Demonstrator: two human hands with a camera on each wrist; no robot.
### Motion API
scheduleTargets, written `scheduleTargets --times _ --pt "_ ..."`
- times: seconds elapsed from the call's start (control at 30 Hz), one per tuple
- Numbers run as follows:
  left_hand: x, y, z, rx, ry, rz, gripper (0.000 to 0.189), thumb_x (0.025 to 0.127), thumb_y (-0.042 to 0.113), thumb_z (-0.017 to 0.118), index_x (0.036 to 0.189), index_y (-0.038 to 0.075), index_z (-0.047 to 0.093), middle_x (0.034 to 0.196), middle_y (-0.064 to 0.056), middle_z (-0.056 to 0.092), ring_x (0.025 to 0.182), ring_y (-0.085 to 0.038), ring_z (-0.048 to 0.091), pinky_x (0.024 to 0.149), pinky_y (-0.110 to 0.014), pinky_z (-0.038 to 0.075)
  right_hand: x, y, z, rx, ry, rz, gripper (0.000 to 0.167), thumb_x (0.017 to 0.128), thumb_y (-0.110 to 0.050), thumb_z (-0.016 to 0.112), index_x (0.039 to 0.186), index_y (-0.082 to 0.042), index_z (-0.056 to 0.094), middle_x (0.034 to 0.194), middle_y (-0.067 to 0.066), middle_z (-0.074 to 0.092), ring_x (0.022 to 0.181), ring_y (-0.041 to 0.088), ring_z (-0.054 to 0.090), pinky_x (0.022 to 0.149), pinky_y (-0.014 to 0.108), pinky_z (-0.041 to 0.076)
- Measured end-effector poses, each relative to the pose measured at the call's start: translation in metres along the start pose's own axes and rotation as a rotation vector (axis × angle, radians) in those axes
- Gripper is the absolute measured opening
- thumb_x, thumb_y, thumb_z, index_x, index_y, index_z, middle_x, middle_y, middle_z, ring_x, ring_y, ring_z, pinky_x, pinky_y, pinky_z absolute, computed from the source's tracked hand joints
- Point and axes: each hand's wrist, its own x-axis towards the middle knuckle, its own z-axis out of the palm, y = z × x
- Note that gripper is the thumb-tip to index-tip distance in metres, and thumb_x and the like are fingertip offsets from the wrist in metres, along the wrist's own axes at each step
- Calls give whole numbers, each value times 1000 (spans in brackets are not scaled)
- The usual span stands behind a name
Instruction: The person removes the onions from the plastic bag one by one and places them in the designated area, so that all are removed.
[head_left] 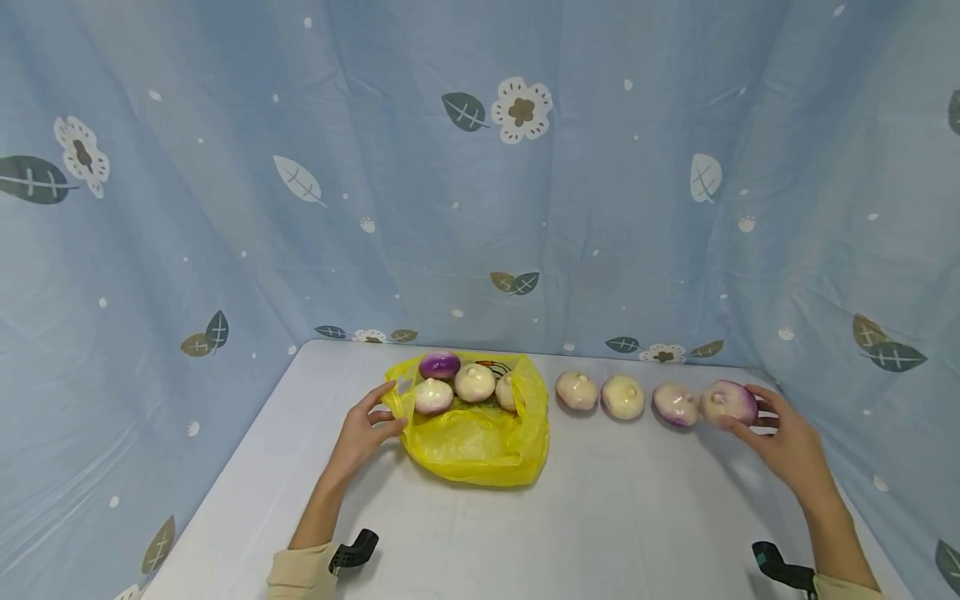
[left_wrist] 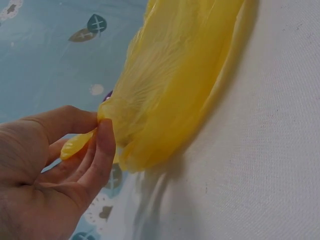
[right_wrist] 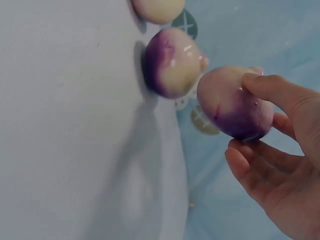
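Yellow bag [head_left: 480, 467] lies on the desk [head_left: 600, 525], just left of the frame's centre, its left rim pinched by the left hand [head_left: 365, 429]. I count four bagged onions [head_left: 475, 382] in its mouth. Three loose onions [head_left: 622, 397] line up to its right. Farther right, the right hand [head_left: 787, 442] clamps thumb and fingers on a held onion [head_left: 726, 402] just beside the row's end; that onion looks nearly round, with no clear long axis. From this right grip the bag lies leftward, past the row; the left hand is nearer to it. I can read no brand, label or writing.
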Motion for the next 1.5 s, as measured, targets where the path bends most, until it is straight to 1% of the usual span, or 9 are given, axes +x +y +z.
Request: scheduleTargets --times 0.1,0.13,0.17,0.47,0.73,0.87,0.97,1.2,1.5 --pt "0 1 0 10 2 9 74 85 9 75 150 15 40 140 -18 48 96 -25 69 75 -23 58 -1 6 1 -15 -10 35 71 81 -23 81 137 4 48 118 35 58 89 37 64 59 -1 36" --pt "0 1 -1 10 2 13 73 85 9 75 150 15 40 140 -18 48 95 -25 69 75 -23 58 -1 8 2 -17 -13 45 70 82 -23 80 137 4 47 118 36 58 92 46 62 59 0 36" --pt "0 2 -1 11 1 16 73 85 9 74 150 15 40 141 -18 47 95 -25 69 75 -23 58 -1 10 2 -19 -13 55 70 82 -23 80 137 4 47 118 36 58 93 47 61 58 1 36" --pt "-2 2 -1 3 -1 23 74 85 9 74 150 14 40 143 -19 45 95 -25 69 74 -23 58 0 30 9 -21 -61 147 71 87 -30 75 140 5 42 121 40 54 97 50 61 53 10 46" --pt "-2 1 -1 -11 0 8 73 85 9 74 150 15 40 144 -18 44 98 -27 68 75 -22 58 -2 40 18 -4 -102 187 69 90 -30 71 141 6 41 124 40 52 99 50 60 56 7 42" --pt "-2 1 -1 -12 -1 8 73 85 9 74 150 15 40 143 -18 45 100 -30 68 75 -21 57 -3 42 22 4 -140 222 71 92 -34 69 143 5 38 126 40 50 103 51 58 61 26 57" --pt "-1 1 -2 -18 -2 11 73 85 8 74 150 14 40 142 -18 46 101 -32 67 75 -21 58 -4 43 24 5 -167 252 74 92 -38 67 146 3 36 129 40 48 105 51 57 65 40 59" --pt "-1 1 -1 -12 0 9 73 85 9 74 150 14 40 140 -18 46 100 -30 67 75 -22 58 -2 43 30 11 -151 251 72 92 -37 68 144 4 38 128 41 50 106 53 59 62 37 60" --pt "-1 2 -1 1 1 17 74 85 7 74 150 11 39 143 -20 45 98 -25 69 75 -21 58 1 40 33 33 -202 296 79 93 -44 63 145 8 33 131 44 46 111 56 56 64 38 60"
